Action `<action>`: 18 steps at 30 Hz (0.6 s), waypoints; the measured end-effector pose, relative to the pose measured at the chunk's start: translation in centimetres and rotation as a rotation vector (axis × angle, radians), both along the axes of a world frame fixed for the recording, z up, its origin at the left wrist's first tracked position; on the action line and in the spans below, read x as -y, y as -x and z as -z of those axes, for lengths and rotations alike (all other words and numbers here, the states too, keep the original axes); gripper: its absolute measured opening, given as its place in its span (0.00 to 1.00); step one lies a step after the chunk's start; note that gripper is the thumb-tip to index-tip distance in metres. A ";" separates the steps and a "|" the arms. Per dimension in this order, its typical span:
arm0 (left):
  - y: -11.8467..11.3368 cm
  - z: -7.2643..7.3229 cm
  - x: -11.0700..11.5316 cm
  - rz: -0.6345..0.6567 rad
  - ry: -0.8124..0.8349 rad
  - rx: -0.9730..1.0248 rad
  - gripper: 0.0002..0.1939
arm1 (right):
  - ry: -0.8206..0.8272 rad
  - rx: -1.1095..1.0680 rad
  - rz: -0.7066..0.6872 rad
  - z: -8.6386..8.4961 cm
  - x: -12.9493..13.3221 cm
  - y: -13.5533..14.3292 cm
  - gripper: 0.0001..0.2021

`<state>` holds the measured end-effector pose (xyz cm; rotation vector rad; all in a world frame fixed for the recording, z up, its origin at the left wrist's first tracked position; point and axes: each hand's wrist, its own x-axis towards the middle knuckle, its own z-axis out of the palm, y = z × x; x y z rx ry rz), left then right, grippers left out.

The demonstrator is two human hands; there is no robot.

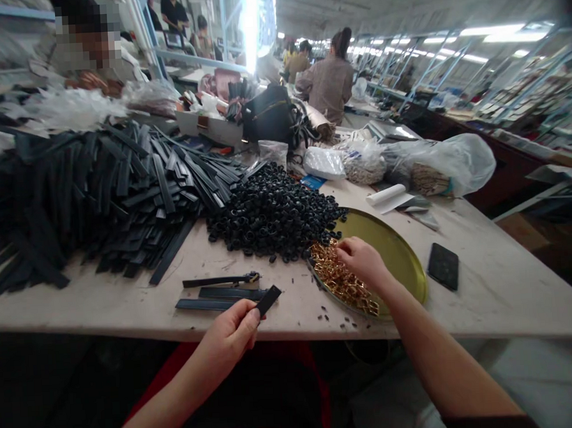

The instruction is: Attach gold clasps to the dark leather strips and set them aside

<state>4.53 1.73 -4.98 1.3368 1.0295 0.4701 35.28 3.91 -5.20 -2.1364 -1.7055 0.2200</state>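
Observation:
Close to the table's front edge, my left hand (239, 326) pinches a dark strap (270, 298), its end sticking out past the thumb. My right hand (362, 261) is over a round golden tray (403, 246), fingers bent down at a heap of gold metal buckles (334, 272). Whether a buckle is between those fingertips is hidden. Behind the tray's left rim rises a pile of small black loops (271, 211). Several straps lie beyond my left hand, one of them (217, 281) with a gold piece at its end.
A large heap of dark straps (97, 192) covers the left of the table (491, 280). A black phone (443, 266) lies right of the tray. Plastic-wrapped bundles (430, 168) and a black bag (269, 119) stand behind. A co-worker (88, 52) sits across at the left.

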 end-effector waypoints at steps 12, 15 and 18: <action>-3.4 -0.1 -2.6 -0.109 0.089 0.117 0.14 | 0.213 -1.485 -0.017 0.7 2.9 13.1 0.11; -2.9 0.5 -2.2 -0.169 0.047 0.082 0.13 | 0.185 -1.429 0.014 0.8 3.0 14.7 0.13; -2.5 0.9 -1.8 -0.186 0.032 0.086 0.12 | 0.125 -1.349 0.011 0.5 3.4 15.2 0.14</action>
